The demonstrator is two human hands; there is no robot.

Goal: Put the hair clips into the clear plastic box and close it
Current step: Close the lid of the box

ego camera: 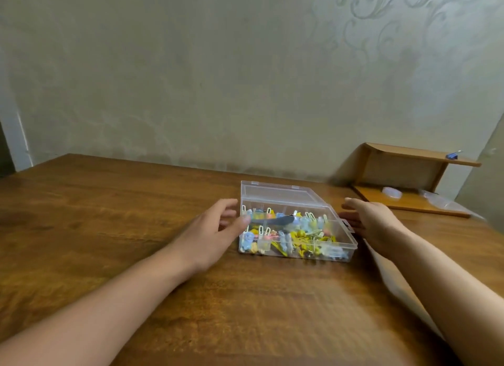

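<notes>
A clear plastic box [351, 238] stands on the wooden table, its lid [275, 192] folded back and lying behind it. Inside lie several hair clips [297, 236], yellow, blue and pink, with a dark grey one across the top. My left hand [215, 234] is at the box's left side, fingers spread, thumb tip against the left wall. My right hand [373, 223] hovers at the right side, fingers apart and holding nothing. Both hands look slightly blurred.
The brown wooden table [109, 215] reaches to a patterned wall. At the back right is a small wooden shelf [420, 158] with a blue clip [452, 155] on top and clear plastic items [392, 193] on its base.
</notes>
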